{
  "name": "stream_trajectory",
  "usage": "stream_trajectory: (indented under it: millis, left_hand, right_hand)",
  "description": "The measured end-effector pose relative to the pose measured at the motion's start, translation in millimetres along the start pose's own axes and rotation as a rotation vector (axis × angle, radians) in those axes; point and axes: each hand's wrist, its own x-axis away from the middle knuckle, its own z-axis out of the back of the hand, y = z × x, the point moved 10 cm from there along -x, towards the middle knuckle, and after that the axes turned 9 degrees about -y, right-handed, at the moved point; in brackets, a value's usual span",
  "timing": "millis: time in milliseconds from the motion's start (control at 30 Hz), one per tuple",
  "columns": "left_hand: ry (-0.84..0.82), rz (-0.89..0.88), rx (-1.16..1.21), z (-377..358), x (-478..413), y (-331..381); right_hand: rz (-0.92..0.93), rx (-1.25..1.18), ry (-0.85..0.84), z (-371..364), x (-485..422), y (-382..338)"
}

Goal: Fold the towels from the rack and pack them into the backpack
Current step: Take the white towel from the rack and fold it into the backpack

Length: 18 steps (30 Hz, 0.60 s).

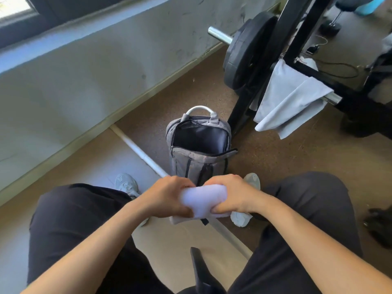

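Gripping white towel point(204, 198) w/ left hand point(169, 196) and right hand point(235, 196), one at each end, fingers curled round it. Held low btwn the knees point(70, 200), just above the backpack point(199, 145) standing open on the floor point(275, 166). Can't judge fold neatness, too blurred. Prob. finishing the fold before packing. Keep edges tucked in, so no springing open. Lower straight into main compartment, unzipped and dark inside, not the front pocket. Push to the bottom, flatten vs. back wall, leave room for 2nd towel point(290, 98) draped over rack point(296, 32) bar, well apart to the right. Avoid snagging on the zip.
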Motion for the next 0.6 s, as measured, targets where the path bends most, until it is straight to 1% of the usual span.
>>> stream_trajectory:
  millis: [67,133,167,200,267,333,400,467,500,533,600]
  left_hand:
    - [0.031,-0.022,-0.133,3.0,-6.2,8.6]
    - [0.089,-0.069,-0.194,14.6,-15.0,15.3]
    - [0.116,-0.083,-0.206,22.1,-20.6,16.7]
    - [0.139,-0.086,-0.208,30.7,-27.2,16.5]
    - [0.198,-0.106,-0.156,51.4,-40.6,13.8]
    - [0.266,-0.173,-0.054,72.8,-54.5,8.5]
    - [0.336,-0.233,0.080,95.8,-71.0,-3.7]
    - [0.388,-0.171,0.187,114.6,-93.2,-28.7]
    - [0.412,-0.116,0.172,121.3,-105.7,-42.0]
    - [0.443,-0.073,0.105,125.8,-117.7,-52.6]
    - [0.486,-0.053,-0.071,126.1,-139.6,-64.8]
  right_hand:
    - [-0.022,0.097,-0.078,-6.7,-4.3,-0.3]
    - [-0.035,0.203,-0.132,-7.1,-11.7,-4.3]
    - [-0.044,0.250,-0.133,-1.4,-16.9,-5.9]
    - [-0.046,0.282,-0.117,8.0,-23.0,-6.2]
    - [-0.016,0.257,-0.080,31.5,-35.9,-7.3]
    - [-0.016,0.176,-0.029,61.7,-49.8,-0.6]
    - [-0.032,0.134,0.057,98.0,-63.9,8.0]
    - [-0.050,0.111,0.146,131.7,-80.4,20.5]
    - [-0.065,0.095,0.174,144.8,-89.8,29.9]
    - [-0.079,0.080,0.196,155.5,-99.9,40.3]
    - [-0.091,0.058,0.236,168.8,-119.7,58.2]
